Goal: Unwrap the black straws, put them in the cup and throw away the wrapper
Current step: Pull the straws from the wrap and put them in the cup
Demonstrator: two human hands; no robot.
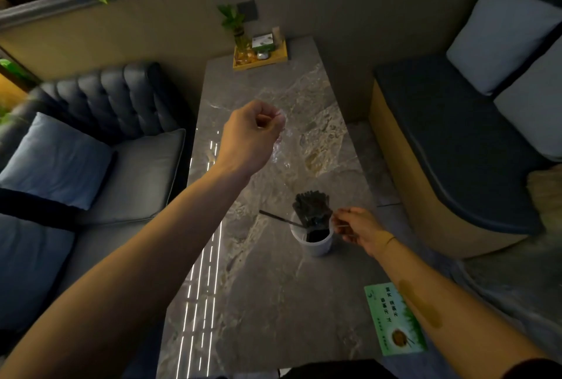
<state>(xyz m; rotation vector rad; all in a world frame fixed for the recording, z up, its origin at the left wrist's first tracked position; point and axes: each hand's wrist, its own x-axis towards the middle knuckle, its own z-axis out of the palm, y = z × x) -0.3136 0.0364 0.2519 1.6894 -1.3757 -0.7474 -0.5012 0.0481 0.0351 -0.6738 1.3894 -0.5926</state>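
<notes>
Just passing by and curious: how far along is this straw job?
Mostly done. The black straws already stand in the white cup, though one leans out over the rim. The left hand holds the clear wrapper above the table; the right hand is by the cup. Left: binning the wrapper.

Straws (311,207) in cup (316,243) on table (258,287) ctr-right; tray (260,59) at far end, card (392,321) near-right.

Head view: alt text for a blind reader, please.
A person's left hand lifts a clear plastic wrapper above a marble table, while the right hand is beside a white cup full of black straws. One straw lies across the cup's rim.
</notes>
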